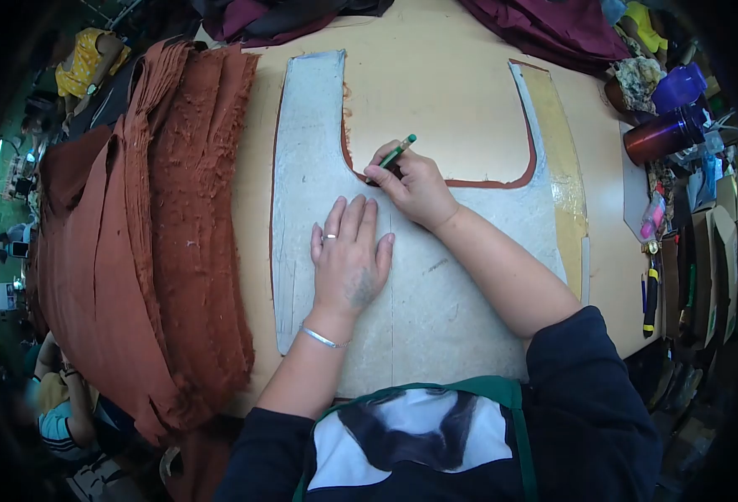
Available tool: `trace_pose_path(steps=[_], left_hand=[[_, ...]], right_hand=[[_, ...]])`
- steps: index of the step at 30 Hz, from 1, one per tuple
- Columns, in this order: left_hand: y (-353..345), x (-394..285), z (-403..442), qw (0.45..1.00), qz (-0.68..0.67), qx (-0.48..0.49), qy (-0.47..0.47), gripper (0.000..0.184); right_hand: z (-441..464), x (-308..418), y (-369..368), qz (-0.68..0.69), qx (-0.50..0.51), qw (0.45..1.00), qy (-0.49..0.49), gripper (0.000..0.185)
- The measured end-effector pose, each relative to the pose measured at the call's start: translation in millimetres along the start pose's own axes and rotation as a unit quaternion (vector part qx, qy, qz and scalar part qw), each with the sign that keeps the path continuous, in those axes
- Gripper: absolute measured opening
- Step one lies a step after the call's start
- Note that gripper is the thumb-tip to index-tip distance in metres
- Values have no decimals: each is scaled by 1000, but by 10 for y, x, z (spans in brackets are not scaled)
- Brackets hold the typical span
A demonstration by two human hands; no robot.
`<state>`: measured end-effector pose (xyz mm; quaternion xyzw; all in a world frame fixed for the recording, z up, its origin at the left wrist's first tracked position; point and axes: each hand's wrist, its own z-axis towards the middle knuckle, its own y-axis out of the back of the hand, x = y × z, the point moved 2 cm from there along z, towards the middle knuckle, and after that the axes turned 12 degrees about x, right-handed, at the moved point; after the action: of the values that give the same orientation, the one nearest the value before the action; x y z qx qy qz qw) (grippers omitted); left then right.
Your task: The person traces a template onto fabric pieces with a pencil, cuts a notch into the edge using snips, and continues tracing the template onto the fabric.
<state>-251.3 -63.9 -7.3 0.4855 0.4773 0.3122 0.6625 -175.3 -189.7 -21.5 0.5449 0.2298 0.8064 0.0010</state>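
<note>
My left hand lies flat with fingers stretched out on a large pale grey U-shaped template. A ring and a bracelet are on that hand and wrist. In my right hand is a slim green pen, its upper end tilted up to the right. The pen's point is hidden by my fingers, close to the template's inner curved edge. Reddish-brown fabric shows as a narrow strip beneath the template along the cutout and down its left side.
A thick stack of reddish-brown fabric lies on the left of the table. Maroon cloth is heaped at the far edge. On the right are a dark red tumbler and a yellow-and-black cutter. Other people sit at left.
</note>
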Motion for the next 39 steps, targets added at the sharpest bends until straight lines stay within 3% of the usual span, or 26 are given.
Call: trace_pose_path(steps=[6, 13, 17, 20, 26, 30, 35, 39], left_hand=[[-77, 10, -13, 998, 39, 38, 34, 49], [-69, 2, 2, 997, 31, 55, 41, 52], [-68, 2, 6, 998, 31, 45, 39, 51], [-79, 1, 6, 998, 39, 40, 37, 50], [-94, -13, 4, 997, 53, 47, 40, 52], [-91, -81, -4, 991, 98, 80, 49, 56], [-26, -198, 2, 989, 87, 118, 1, 53], [-137, -158, 41, 992, 24, 105, -72, 48]], right_hand=[[-156, 32, 267, -4, 34, 996, -85, 13], [315, 54, -67, -114, 36, 993, -22, 17], [261, 39, -34, -88, 51, 994, -45, 16], [-102, 133, 264, -127, 68, 989, -23, 13], [-757, 16, 1214, -115, 4, 976, -187, 12], [-932, -21, 1411, -110, -16, 976, -187, 13], [-841, 97, 1313, -163, -8, 964, -208, 13], [-529, 155, 913, -159, 36, 976, -145, 15]])
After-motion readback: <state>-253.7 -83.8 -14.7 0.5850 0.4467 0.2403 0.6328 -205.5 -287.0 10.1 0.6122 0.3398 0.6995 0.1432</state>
